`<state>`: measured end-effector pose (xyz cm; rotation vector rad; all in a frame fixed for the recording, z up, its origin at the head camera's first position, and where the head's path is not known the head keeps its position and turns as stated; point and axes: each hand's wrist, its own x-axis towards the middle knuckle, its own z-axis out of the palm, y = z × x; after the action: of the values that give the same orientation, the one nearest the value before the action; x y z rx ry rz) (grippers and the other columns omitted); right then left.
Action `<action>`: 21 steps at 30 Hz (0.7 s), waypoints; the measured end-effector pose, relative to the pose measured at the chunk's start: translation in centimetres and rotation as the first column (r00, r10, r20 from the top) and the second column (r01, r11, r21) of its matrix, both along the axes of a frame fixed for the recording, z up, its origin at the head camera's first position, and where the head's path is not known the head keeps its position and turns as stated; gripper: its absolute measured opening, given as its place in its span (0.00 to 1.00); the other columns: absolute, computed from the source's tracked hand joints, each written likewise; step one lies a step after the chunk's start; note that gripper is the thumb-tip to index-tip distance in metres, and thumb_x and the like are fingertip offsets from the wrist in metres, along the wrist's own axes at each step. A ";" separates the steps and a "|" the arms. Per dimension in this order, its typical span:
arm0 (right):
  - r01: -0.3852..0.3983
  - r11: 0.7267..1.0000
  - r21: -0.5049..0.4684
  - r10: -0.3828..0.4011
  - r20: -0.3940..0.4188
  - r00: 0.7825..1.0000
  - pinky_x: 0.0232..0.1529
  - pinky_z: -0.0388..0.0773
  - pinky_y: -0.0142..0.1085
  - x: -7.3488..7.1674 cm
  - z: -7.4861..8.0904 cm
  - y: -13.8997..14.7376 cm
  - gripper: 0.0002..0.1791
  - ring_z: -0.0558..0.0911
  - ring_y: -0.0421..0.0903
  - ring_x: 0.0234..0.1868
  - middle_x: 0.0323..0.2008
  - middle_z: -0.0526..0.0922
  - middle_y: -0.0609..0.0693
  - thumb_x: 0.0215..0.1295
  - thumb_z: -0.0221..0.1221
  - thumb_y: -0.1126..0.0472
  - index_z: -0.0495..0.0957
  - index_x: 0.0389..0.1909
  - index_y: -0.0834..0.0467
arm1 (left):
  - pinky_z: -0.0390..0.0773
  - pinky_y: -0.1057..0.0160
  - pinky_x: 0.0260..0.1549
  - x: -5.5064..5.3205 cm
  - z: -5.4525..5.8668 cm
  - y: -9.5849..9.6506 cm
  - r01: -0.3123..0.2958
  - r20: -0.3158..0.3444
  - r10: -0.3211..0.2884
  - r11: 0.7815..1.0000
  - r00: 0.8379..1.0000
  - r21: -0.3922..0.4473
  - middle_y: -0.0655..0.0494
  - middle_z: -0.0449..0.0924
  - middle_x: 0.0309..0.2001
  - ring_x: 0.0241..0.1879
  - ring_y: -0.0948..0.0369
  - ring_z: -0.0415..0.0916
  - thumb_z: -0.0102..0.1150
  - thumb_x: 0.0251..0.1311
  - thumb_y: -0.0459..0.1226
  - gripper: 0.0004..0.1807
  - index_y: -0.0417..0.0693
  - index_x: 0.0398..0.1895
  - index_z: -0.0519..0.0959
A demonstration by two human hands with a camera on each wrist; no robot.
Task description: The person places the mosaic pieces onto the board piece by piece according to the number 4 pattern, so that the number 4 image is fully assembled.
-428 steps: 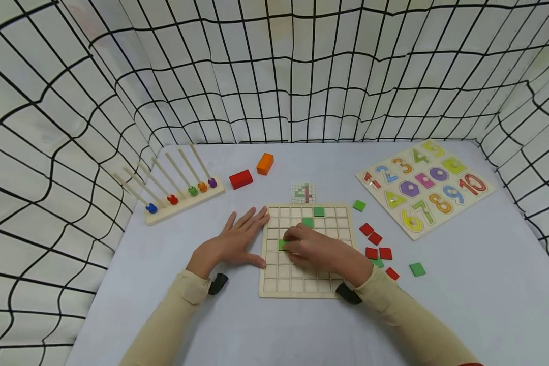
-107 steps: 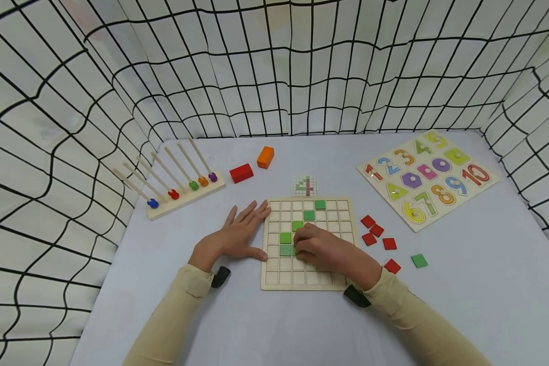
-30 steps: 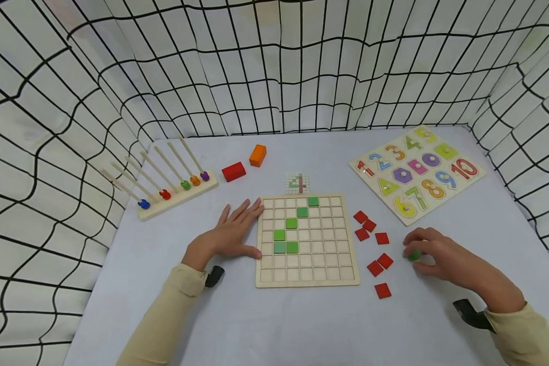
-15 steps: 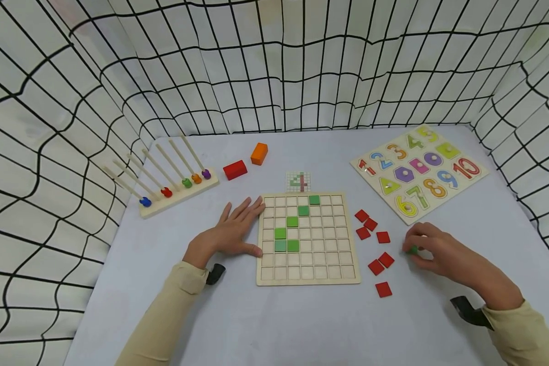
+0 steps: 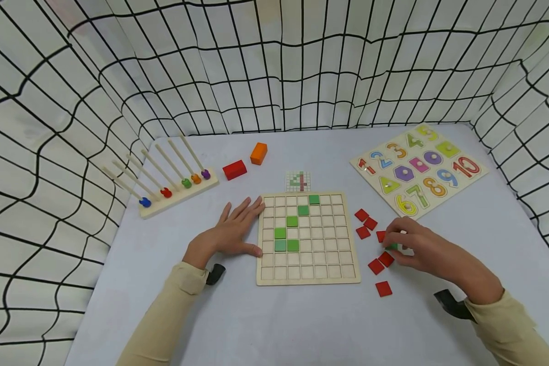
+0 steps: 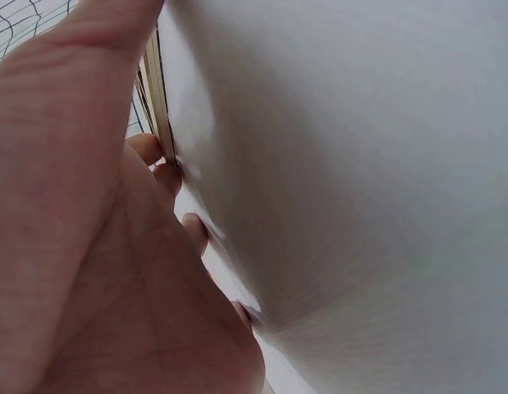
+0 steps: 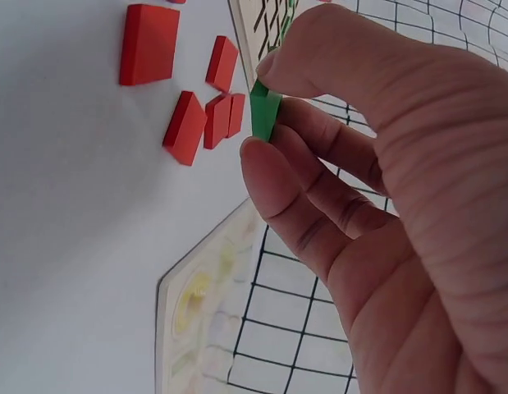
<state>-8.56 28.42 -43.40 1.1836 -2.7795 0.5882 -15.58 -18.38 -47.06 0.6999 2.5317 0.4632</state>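
Note:
My right hand [image 5: 423,251] pinches a green square tile [image 7: 264,112] between thumb and fingers, over the loose red tiles [image 5: 376,266] right of the board. With fingers spread, my left hand [image 5: 229,236] rests on the cloth, its fingertips and thumb at the left edge of the wooden grid board [image 5: 322,277]. Several green tiles [image 5: 293,245] sit in the board's cells, running diagonally from the top down to the left, with two side by side at the bottom. Just behind the board lies a small pattern card [image 5: 298,181] showing a green and red 4.
A number puzzle board [image 5: 418,170] lies at the back right. Red [image 5: 235,170] and orange blocks [image 5: 258,153] stand behind the board. A peg stand [image 5: 178,195] with coloured beads is at the back left. Black netting [image 5: 293,76] encloses the table's far sides.
Since the oldest frame, more green tiles sit on the board. In the last second, my right hand has lifted a green tile and carried it left toward the board. The left hand stays put.

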 end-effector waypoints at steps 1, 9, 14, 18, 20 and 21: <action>-0.006 1.000 0.001 0.006 -0.003 1.000 0.39 0.88 0.30 -0.1 0.0 -0.2 0.22 0.79 0.42 0.47 0.46 0.81 0.45 0.46 0.82 0.71 0.88 0.39 0.49 | 0.23 0.29 0.82 0.0 0.0 0.0 0.000 -0.001 0.000 1.000 1.000 -0.003 0.53 0.30 0.90 0.89 0.46 0.25 0.75 0.56 0.63 0.70 0.52 0.89 0.39; -0.078 0.996 -0.037 0.076 -0.037 0.996 0.43 0.83 0.21 -0.6 -0.1 -1.8 0.21 0.78 0.39 0.47 0.46 0.81 0.44 0.46 0.82 0.71 0.87 0.38 0.50 | 0.26 0.29 0.82 0.2 0.6 0.2 0.000 -0.008 0.000 0.999 1.000 -0.038 0.51 0.31 0.90 0.89 0.45 0.27 0.75 0.57 0.61 0.70 0.50 0.89 0.39; -0.140 0.986 -0.094 0.135 -0.061 0.989 0.42 0.79 0.17 -1.1 -0.6 -3.3 0.20 0.77 0.38 0.45 0.46 0.80 0.46 0.47 0.80 0.73 0.87 0.38 0.53 | 0.26 0.29 0.82 0.2 0.7 0.2 0.001 -0.010 -0.001 0.999 1.000 -0.044 0.51 0.31 0.90 0.89 0.45 0.27 0.75 0.58 0.61 0.69 0.49 0.89 0.39; -0.192 0.975 -0.112 0.182 -0.088 0.979 0.40 0.79 0.20 -1.4 -1.0 -4.8 0.19 0.77 0.40 0.45 0.47 0.80 0.49 0.47 0.79 0.75 0.87 0.38 0.55 | 0.26 0.29 0.82 0.2 0.8 0.3 0.004 -0.010 -0.004 0.999 1.000 -0.047 0.51 0.31 0.90 0.89 0.45 0.27 0.75 0.58 0.61 0.69 0.49 0.89 0.39; -0.207 0.972 -0.113 0.198 -0.085 0.976 0.40 0.80 0.21 -1.5 -1.2 -5.6 0.18 0.77 0.40 0.46 0.46 0.80 0.49 0.48 0.78 0.75 0.87 0.38 0.55 | 0.26 0.29 0.82 0.2 0.7 0.3 0.004 -0.009 -0.005 0.999 1.000 -0.048 0.51 0.30 0.90 0.89 0.45 0.27 0.75 0.58 0.61 0.69 0.50 0.89 0.39; -0.210 0.972 -0.109 0.202 -0.083 0.976 0.41 0.81 0.22 -1.6 -1.2 -6.0 0.18 0.77 0.41 0.47 0.46 0.80 0.49 0.49 0.78 0.75 0.87 0.38 0.55 | 0.26 0.28 0.82 0.2 0.7 0.3 0.004 -0.009 -0.005 0.999 1.000 -0.046 0.51 0.30 0.90 0.89 0.44 0.27 0.75 0.58 0.61 0.69 0.50 0.89 0.39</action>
<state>-10.11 22.40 -44.64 1.4474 -2.5425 0.6996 -15.41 -18.11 -46.36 0.6918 2.5401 0.3998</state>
